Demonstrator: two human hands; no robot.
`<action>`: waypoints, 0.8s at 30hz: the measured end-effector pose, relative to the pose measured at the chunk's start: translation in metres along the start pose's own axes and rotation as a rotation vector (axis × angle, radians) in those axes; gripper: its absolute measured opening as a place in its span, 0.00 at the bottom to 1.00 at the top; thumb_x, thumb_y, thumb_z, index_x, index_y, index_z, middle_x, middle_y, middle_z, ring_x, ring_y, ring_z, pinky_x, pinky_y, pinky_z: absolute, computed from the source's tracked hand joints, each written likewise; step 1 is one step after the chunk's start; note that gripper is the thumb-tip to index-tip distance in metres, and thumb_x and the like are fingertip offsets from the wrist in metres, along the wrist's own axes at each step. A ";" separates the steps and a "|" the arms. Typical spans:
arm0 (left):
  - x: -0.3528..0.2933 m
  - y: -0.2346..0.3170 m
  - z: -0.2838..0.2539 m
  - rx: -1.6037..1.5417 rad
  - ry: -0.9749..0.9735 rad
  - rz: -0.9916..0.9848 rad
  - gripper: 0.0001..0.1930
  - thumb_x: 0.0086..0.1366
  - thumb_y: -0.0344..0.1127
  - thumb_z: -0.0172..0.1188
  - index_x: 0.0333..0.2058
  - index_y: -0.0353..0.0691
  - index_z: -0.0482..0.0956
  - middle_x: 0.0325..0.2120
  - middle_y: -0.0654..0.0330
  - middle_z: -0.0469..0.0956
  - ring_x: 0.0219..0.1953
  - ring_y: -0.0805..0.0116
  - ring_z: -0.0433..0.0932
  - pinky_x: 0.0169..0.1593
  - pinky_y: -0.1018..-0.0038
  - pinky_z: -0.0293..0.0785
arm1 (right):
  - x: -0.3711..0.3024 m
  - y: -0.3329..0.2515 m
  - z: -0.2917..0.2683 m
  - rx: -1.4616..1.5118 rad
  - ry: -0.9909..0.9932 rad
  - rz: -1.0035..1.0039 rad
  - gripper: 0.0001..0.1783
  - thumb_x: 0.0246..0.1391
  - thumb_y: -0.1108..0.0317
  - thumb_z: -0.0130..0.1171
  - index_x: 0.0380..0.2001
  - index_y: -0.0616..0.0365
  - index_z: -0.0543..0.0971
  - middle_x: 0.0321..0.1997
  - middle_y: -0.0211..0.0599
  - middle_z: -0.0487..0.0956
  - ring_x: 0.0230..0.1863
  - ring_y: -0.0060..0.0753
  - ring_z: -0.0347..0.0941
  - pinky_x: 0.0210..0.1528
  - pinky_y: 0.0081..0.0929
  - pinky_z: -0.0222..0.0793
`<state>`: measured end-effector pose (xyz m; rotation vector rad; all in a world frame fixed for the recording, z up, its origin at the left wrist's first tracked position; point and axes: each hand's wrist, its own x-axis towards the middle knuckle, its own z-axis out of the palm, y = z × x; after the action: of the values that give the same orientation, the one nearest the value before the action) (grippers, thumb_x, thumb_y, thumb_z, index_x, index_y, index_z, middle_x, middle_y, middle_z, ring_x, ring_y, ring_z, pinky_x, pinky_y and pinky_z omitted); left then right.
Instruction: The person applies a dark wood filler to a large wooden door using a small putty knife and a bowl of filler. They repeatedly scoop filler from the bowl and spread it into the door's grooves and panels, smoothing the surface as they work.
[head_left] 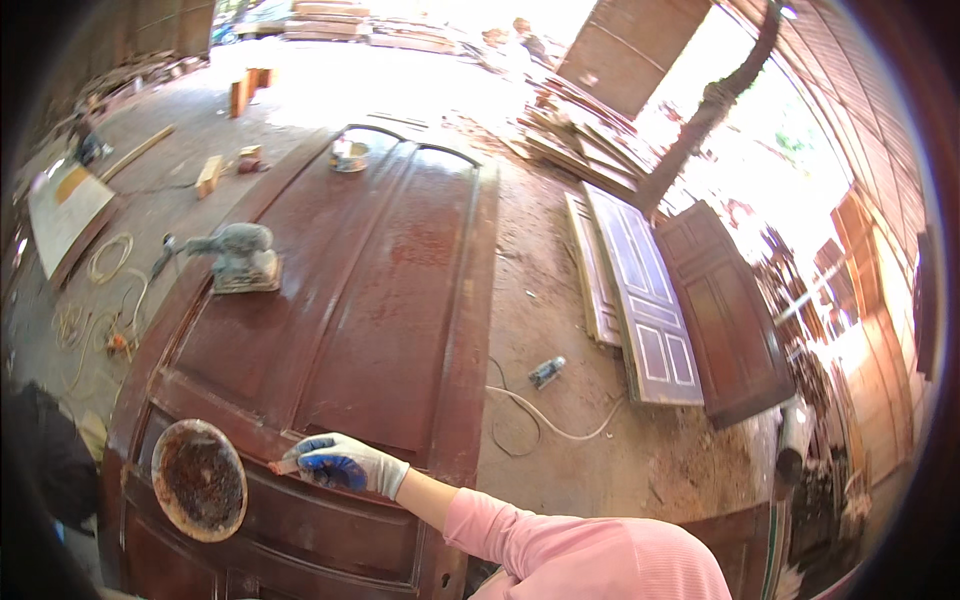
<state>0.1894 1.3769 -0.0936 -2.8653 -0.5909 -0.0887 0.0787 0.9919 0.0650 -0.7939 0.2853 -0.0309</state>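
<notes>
My right hand (345,466), in a white and blue work glove, rests low over a dark red-brown panelled door (380,330) lying flat. Its fingers are closed on a small reddish-brown piece, only the tip of which shows, at the door's crosspiece; I cannot tell its kind. Left of that hand, a round bowl (238,462) with a stained pale rim and dark, crusty brown contents sits on the door. Farther up lies a dusty power sander (245,262). A small open can (348,156) stands near the arched far end. My left hand is out of view.
Right of the door, a small power tool (547,372) with a cord lies on the dirt floor. Beyond it lean a pale panelled door (645,310) and a brown one (725,315). Coiled cords (108,260) lie at left; stacked boards (585,145) lie near a tree trunk (705,120).
</notes>
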 end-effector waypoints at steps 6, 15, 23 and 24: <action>-0.006 0.026 -0.028 -0.056 0.012 0.087 0.25 0.80 0.53 0.40 0.70 0.58 0.68 0.71 0.59 0.67 0.72 0.49 0.65 0.67 0.43 0.66 | -0.050 -0.002 -0.031 0.043 0.056 -0.043 0.22 0.71 0.63 0.62 0.62 0.63 0.81 0.42 0.29 0.84 0.37 0.17 0.75 0.36 0.19 0.73; -0.009 0.019 -0.074 0.011 -0.065 -0.296 0.23 0.80 0.52 0.42 0.68 0.58 0.69 0.70 0.60 0.67 0.72 0.50 0.65 0.67 0.44 0.66 | -0.083 -0.013 -0.022 0.010 0.206 -0.073 0.23 0.70 0.66 0.60 0.62 0.67 0.79 0.41 0.28 0.83 0.35 0.17 0.72 0.37 0.20 0.70; 0.000 -0.004 -0.039 -0.137 -0.075 -0.329 0.27 0.81 0.52 0.38 0.71 0.52 0.68 0.75 0.52 0.62 0.78 0.45 0.57 0.75 0.40 0.54 | -0.062 0.016 -0.039 0.135 0.164 -0.058 0.23 0.69 0.68 0.62 0.64 0.66 0.77 0.42 0.33 0.83 0.36 0.23 0.76 0.38 0.25 0.74; -0.001 -0.004 -0.037 -0.134 -0.078 -0.329 0.27 0.81 0.51 0.38 0.72 0.52 0.68 0.75 0.52 0.61 0.78 0.45 0.57 0.75 0.40 0.54 | -0.060 0.018 -0.042 0.149 0.140 -0.059 0.24 0.69 0.69 0.62 0.64 0.66 0.77 0.45 0.32 0.84 0.38 0.23 0.77 0.38 0.24 0.76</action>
<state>0.1866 1.3721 -0.0568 -2.8801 -1.1072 -0.0712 0.0082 0.9832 0.0391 -0.6525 0.3877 -0.1626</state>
